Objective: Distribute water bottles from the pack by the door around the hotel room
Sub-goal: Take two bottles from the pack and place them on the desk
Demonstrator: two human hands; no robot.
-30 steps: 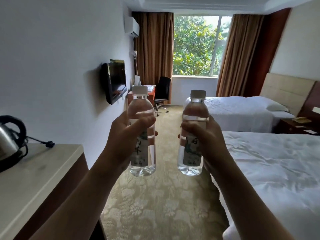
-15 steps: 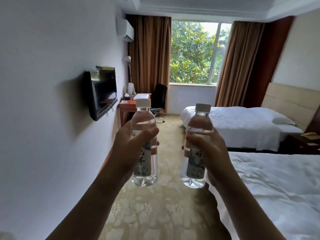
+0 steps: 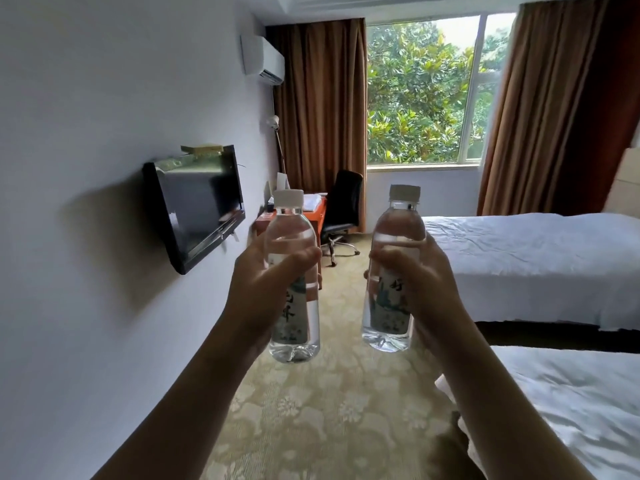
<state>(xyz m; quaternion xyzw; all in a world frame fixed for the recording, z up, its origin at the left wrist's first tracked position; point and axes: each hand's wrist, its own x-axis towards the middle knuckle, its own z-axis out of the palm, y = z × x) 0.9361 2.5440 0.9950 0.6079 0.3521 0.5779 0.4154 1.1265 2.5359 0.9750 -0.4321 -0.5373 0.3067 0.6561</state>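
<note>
- Left hand [image 3: 268, 289] grips left water bottle [image 3: 293, 282], upright, above carpet [image 3: 329, 410].
- Right hand [image 3: 420, 289] grips right water bottle [image 3: 393, 271], upright, near bed [image 3: 554, 393].

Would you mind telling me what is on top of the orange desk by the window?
White papers or folded cloth lie on the orange desk. The left bottle held in the left hand covers much of the desktop.

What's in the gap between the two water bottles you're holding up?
Nothing sits between the left bottle and the right bottle; through the gap the head view shows only patterned carpet far behind.
</note>
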